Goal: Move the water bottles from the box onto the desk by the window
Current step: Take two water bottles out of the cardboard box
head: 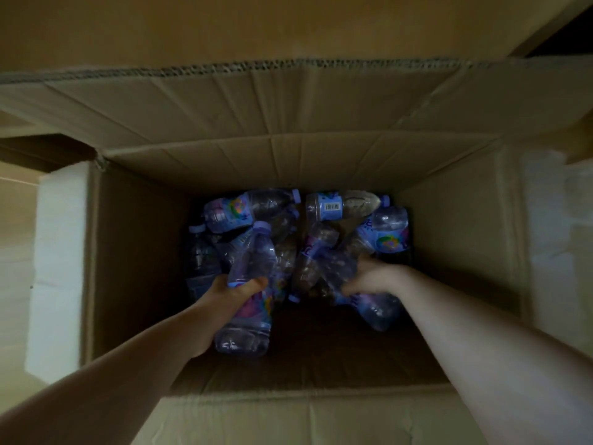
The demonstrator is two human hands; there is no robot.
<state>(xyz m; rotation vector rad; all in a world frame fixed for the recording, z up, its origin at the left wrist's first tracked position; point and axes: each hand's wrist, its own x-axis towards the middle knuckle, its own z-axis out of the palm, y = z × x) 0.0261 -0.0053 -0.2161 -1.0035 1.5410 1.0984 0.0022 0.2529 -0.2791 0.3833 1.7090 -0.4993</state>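
The left hand (226, 292) is curling its fingers and thumb round the middle of a water bottle (248, 285), clamping across the label band. That bottle is lying with its long axis running near to far: the purple cap is pointing toward the far wall and slightly up, and the base is hanging nearest the camera, below the wrist. It is tilting up out of the heap, so a lift looks to call only for a straight pull back along the forearm.

The right hand (373, 277) is reaching into the pile, its fingers bending over a second bottle (369, 303) whose long axis is slanting from far left to near right, the base sticking out on the near side under the wrist. Blur is hiding the fingertips, so I cannot tell whether the grip is closed all the way round it or only pressing on it. This bottle is lying flatter and seems to be tucked among its neighbours, so it probably needs drawing toward the near right before it comes free.

Further out, the remaining bottles (340, 205) are lying jumbled across the far half of the floor of the cardboard box (141, 252), with the near half bare. The desk and window are not in view.
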